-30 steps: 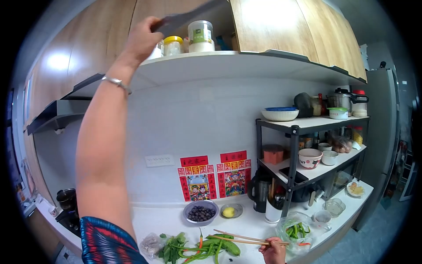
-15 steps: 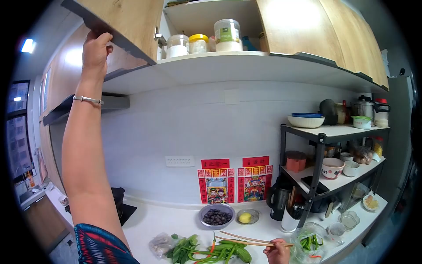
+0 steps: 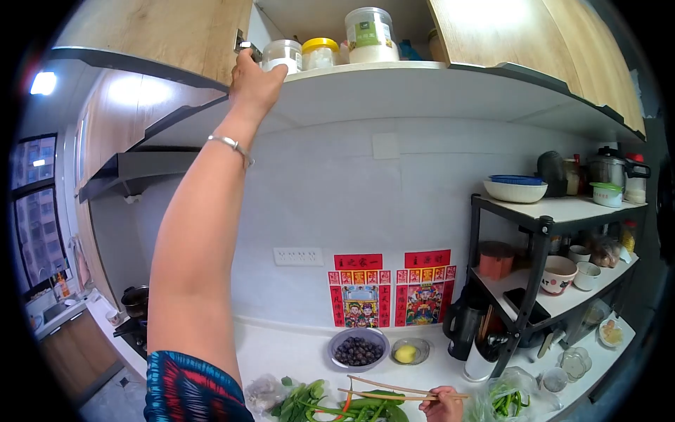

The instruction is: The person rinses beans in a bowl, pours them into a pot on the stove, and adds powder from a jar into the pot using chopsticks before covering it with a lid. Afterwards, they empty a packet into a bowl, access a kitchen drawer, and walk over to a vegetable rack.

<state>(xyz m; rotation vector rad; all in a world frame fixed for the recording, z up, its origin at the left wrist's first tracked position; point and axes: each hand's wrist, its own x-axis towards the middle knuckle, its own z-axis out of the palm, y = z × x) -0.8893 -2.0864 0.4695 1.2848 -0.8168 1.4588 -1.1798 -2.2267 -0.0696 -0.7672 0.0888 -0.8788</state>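
My left hand is raised to the open wall cupboard, its thumb and fingers apart in front of a clear jar of white contents. I cannot tell whether it touches the jar. Beside that jar stand a yellow-lidded jar and a taller jar with a green label. Low in the view, my right hand is closed round a pair of wooden chopsticks pointing left. Under their tips lie green peppers, leafy greens and a red chilli.
The cupboard door stands open at upper left. On the counter are a bowl of dark round fruit, a dish with a yellow piece and a bag of green peppers. A black rack with bowls stands right.
My left hand has let go of the cupboard door's lower edge and moved right to the jars. The door has swung wider. My right hand still holds the chopsticks.
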